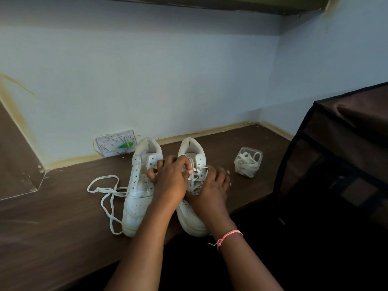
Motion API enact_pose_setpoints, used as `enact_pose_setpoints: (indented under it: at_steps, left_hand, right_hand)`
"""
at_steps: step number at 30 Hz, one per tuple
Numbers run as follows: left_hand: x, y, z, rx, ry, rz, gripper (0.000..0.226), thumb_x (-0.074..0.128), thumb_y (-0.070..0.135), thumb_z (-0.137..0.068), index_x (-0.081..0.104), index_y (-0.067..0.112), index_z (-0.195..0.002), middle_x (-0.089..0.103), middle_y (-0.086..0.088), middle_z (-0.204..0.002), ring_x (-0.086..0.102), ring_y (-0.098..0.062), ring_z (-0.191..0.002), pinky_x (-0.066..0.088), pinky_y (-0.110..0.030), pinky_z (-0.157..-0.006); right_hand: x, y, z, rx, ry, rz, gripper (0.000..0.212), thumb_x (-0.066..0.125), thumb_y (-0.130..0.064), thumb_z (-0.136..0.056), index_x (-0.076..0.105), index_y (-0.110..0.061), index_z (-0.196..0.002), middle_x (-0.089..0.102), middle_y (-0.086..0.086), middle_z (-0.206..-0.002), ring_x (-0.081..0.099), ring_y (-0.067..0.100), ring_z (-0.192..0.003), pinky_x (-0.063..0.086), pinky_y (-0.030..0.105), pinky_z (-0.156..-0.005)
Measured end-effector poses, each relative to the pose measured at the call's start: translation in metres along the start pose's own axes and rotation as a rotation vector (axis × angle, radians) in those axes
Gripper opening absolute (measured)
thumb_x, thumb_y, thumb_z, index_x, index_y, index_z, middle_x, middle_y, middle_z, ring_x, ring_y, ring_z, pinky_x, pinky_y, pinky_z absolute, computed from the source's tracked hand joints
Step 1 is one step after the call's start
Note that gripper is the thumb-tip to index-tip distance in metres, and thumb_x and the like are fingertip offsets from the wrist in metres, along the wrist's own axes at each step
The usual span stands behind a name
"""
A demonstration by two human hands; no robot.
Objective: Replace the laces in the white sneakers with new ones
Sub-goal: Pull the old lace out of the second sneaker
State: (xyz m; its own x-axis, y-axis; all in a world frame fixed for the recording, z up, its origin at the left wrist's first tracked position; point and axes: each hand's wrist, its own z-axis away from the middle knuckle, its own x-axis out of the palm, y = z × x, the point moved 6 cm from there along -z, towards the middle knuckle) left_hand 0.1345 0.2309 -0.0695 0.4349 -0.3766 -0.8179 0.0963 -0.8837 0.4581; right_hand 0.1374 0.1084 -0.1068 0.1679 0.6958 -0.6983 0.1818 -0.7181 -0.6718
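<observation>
Spanning my view: brown wood-grain desk (52,227), walled behind, near edge under the sneaker toes; dark fabric cabinet (336,154) bounds the right. Left sneaker (138,192), smooth white, unlaced. Right sneaker (192,219), part-laced. Left hand (170,181), fingers curled, pinching its lace (202,168). Right hand (212,190) rests on that shoe; grip unclear. Loose flat lace (105,192) left of the shoes. Clear tub (248,162) of laces right.
</observation>
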Motion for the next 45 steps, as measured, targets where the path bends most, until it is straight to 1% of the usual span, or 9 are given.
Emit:
enact_pose_setpoints:
  at_steps: [3,6,9,12,17,22,26,37,45]
  left_hand:
    - [-0.003,-0.005,-0.004,-0.068,-0.006,0.088,0.009,0.047,0.025,-0.098,0.045,0.033,-0.094,0.058,0.015,-0.108,0.043,-0.015,-0.115,0.013,-0.034,-0.088]
    - [-0.004,-0.009,-0.008,-0.127,-0.062,0.200,0.006,0.042,0.023,-0.100,0.047,0.026,-0.098,0.062,0.011,-0.104,0.049,-0.016,-0.111,0.018,-0.039,-0.099]
    - [-0.004,-0.004,-0.007,-0.164,-0.064,0.228,0.007,0.039,0.024,-0.103,0.043,0.023,-0.098,0.059,0.007,-0.093,0.054,-0.017,-0.098,0.022,-0.042,-0.103]
    - [-0.004,0.000,-0.005,-0.174,-0.030,0.251,0.008,0.039,0.023,-0.103,0.041,0.022,-0.096,0.056,0.007,-0.086,0.052,-0.016,-0.086,0.026,-0.044,-0.104]
    - [-0.002,-0.003,-0.004,-0.201,-0.013,0.288,0.007,0.038,0.022,-0.103,0.041,0.020,-0.098,0.052,0.013,-0.080,0.050,-0.014,-0.084,0.027,-0.045,-0.106]
    - [0.000,-0.006,-0.003,-0.218,-0.017,0.300,0.007,0.039,0.022,-0.103,0.042,0.018,-0.097,0.048,0.013,-0.077,0.050,-0.018,-0.083,0.033,-0.046,-0.104]
    - [0.000,-0.006,-0.003,-0.215,-0.018,0.298,0.008,0.039,0.021,-0.103,0.040,0.018,-0.096,0.047,0.013,-0.075,0.051,-0.020,-0.080,0.038,-0.049,-0.100]
    - [0.003,-0.009,-0.007,-0.207,-0.064,0.309,0.007,0.040,0.021,-0.103,0.042,0.015,-0.100,0.049,0.008,-0.082,0.056,-0.023,-0.088,0.043,-0.051,-0.096]
    - [0.007,-0.018,-0.009,-0.225,-0.121,0.393,0.011,0.040,0.023,-0.103,0.046,0.015,-0.101,0.063,-0.002,-0.098,0.061,-0.021,-0.092,0.049,-0.045,-0.087]
  right_hand:
    - [-0.001,-0.001,0.000,0.000,0.025,-0.016,0.105,0.077,-0.054,-0.069,0.017,-0.018,-0.148,0.014,0.012,-0.155,0.006,0.034,-0.146,0.011,0.051,-0.120]
    - [-0.001,-0.002,0.000,-0.007,0.032,-0.014,0.103,0.079,-0.051,-0.069,0.019,-0.019,-0.146,0.016,0.011,-0.154,0.007,0.033,-0.146,0.010,0.049,-0.120]
    - [0.000,-0.002,0.000,-0.015,0.034,-0.023,0.099,0.079,-0.050,-0.068,0.024,-0.019,-0.144,0.020,0.011,-0.152,0.010,0.033,-0.146,0.011,0.049,-0.120]
    - [0.001,-0.001,0.000,-0.021,0.045,-0.041,0.095,0.080,-0.050,-0.065,0.030,-0.016,-0.138,0.027,0.011,-0.148,0.016,0.033,-0.144,0.014,0.049,-0.119]
    - [0.003,0.000,0.001,-0.036,0.093,-0.062,0.089,0.080,-0.052,-0.061,0.035,-0.014,-0.128,0.036,0.010,-0.139,0.028,0.031,-0.138,0.015,0.045,-0.119]
    - [0.002,-0.001,0.002,-0.063,0.073,-0.055,0.086,0.081,-0.047,-0.067,0.034,-0.012,-0.130,0.033,0.009,-0.141,0.023,0.029,-0.140,0.017,0.044,-0.119]
    - [-0.001,-0.001,0.000,-0.006,0.034,-0.080,0.089,0.084,-0.040,-0.067,0.032,-0.015,-0.135,0.029,0.007,-0.146,0.020,0.029,-0.140,0.028,0.047,-0.114]
    - [-0.004,-0.001,-0.001,0.032,-0.019,-0.080,0.087,0.084,-0.037,-0.068,0.032,-0.021,-0.136,0.029,0.002,-0.147,0.019,0.025,-0.141,0.028,0.046,-0.113]
    - [-0.007,-0.003,0.001,0.024,-0.042,-0.106,0.078,0.083,-0.035,-0.070,0.035,-0.027,-0.132,0.030,-0.002,-0.145,0.020,0.023,-0.139,0.029,0.044,-0.112]
